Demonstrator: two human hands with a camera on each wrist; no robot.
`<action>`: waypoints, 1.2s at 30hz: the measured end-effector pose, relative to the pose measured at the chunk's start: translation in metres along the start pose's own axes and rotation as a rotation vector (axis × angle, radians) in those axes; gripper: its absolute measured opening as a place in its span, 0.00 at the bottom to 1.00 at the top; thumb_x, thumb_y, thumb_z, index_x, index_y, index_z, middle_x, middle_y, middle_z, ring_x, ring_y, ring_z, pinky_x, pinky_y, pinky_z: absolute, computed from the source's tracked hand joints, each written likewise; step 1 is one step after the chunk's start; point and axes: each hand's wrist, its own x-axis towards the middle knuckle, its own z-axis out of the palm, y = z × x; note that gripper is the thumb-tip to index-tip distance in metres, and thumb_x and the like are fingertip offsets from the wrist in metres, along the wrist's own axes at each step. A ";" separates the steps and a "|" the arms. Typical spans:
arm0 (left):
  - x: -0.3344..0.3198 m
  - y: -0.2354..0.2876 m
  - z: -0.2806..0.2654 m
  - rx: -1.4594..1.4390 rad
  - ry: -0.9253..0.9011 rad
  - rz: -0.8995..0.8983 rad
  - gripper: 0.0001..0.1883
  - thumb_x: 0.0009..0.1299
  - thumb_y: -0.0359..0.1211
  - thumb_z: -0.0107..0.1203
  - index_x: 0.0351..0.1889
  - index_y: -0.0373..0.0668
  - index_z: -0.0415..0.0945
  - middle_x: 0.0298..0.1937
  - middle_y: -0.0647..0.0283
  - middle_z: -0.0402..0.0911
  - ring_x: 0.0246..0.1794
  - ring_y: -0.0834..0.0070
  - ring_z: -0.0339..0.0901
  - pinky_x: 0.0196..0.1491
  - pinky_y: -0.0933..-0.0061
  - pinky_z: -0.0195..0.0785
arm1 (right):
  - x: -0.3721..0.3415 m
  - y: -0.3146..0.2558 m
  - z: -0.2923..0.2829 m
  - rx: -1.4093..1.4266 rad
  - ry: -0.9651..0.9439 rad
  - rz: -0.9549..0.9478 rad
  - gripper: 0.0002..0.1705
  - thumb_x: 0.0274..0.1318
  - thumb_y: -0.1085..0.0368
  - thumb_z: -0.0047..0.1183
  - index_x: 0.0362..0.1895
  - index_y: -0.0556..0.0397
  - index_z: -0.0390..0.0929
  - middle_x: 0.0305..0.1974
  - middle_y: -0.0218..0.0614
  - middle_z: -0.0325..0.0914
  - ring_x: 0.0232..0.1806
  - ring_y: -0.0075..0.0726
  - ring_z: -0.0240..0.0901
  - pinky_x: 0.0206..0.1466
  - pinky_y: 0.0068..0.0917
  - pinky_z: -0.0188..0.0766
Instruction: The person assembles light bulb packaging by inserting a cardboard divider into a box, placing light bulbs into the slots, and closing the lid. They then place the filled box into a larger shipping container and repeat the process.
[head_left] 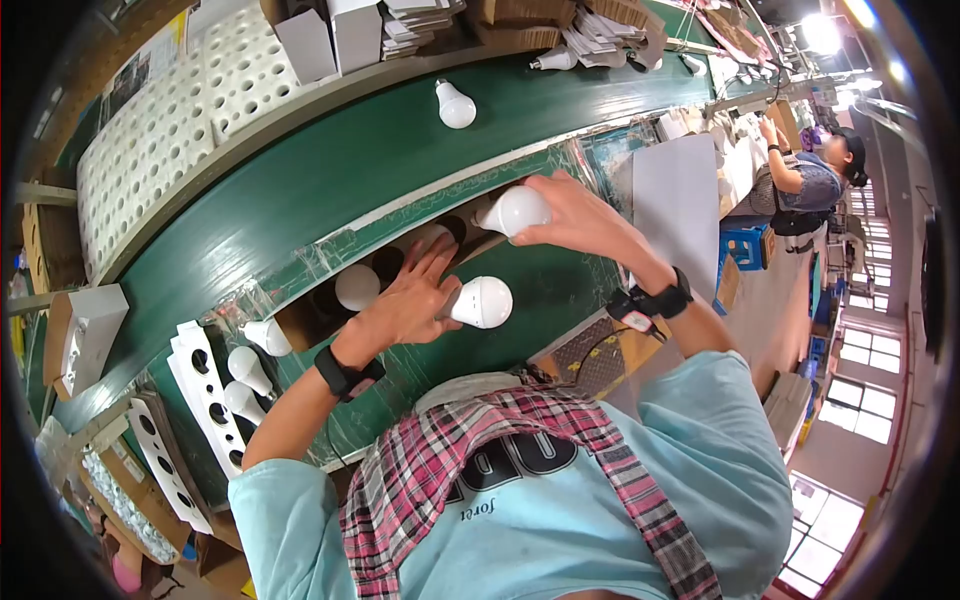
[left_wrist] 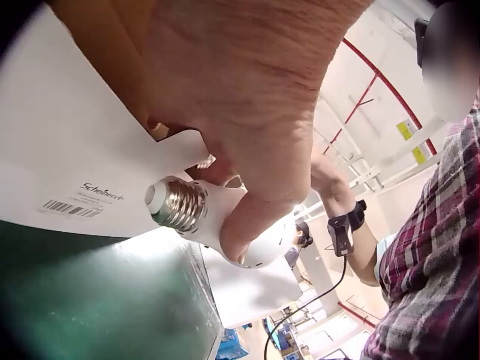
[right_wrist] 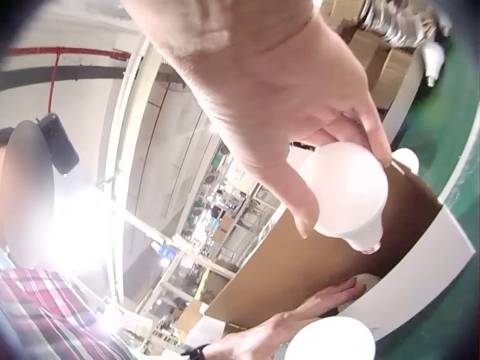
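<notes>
My right hand (head_left: 585, 222) grips a white light bulb (head_left: 521, 211) by its round dome, thumb and fingers spread around it. The bulb's base points down into an open carton (right_wrist: 300, 259), brown inside and white outside. My left hand (head_left: 405, 305) reaches over the carton's near side, fingers beside a bulb (head_left: 430, 238) inside. Its thumb holds a second bulb (left_wrist: 259, 236) against the hand, metal screw base (left_wrist: 180, 206) sticking out. Another bulb (head_left: 357, 287) sits in the carton, left of that hand.
A single bulb (head_left: 456, 105) lies on the green bench behind the carton. Several bulbs (head_left: 248, 370) and white hole-punched inserts (head_left: 205, 385) are at the left. A foam tray (head_left: 150, 150) with holes stands at the back left. Another person (head_left: 800, 175) works at the far right.
</notes>
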 end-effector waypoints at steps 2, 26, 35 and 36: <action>0.001 0.001 -0.002 0.022 -0.040 -0.015 0.26 0.52 0.43 0.65 0.42 0.34 0.74 0.66 0.42 0.59 0.74 0.51 0.44 0.73 0.45 0.37 | 0.019 -0.003 0.014 -0.155 -0.026 0.071 0.33 0.42 0.48 0.63 0.44 0.63 0.73 0.42 0.54 0.75 0.47 0.58 0.69 0.52 0.43 0.66; -0.012 0.010 -0.010 -0.327 0.226 -0.065 0.29 0.56 0.43 0.66 0.51 0.33 0.73 0.63 0.45 0.64 0.71 0.51 0.50 0.70 0.49 0.46 | 0.050 0.039 0.089 -0.376 -0.021 -0.297 0.21 0.46 0.59 0.58 0.43 0.60 0.77 0.48 0.50 0.75 0.50 0.56 0.71 0.55 0.40 0.67; -0.023 0.034 -0.020 -1.550 0.393 -0.344 0.30 0.62 0.42 0.64 0.58 0.38 0.69 0.58 0.60 0.72 0.58 0.71 0.68 0.58 0.66 0.62 | 0.029 0.055 0.103 -0.011 0.282 -0.132 0.07 0.51 0.65 0.54 0.26 0.56 0.77 0.31 0.41 0.78 0.35 0.52 0.74 0.40 0.40 0.70; -0.024 0.039 -0.023 -1.719 0.427 -0.322 0.30 0.62 0.41 0.64 0.60 0.39 0.68 0.59 0.61 0.72 0.58 0.74 0.69 0.58 0.67 0.63 | 0.024 0.031 0.090 -0.279 0.257 -0.033 0.08 0.50 0.65 0.54 0.26 0.57 0.76 0.32 0.42 0.79 0.35 0.52 0.74 0.40 0.40 0.71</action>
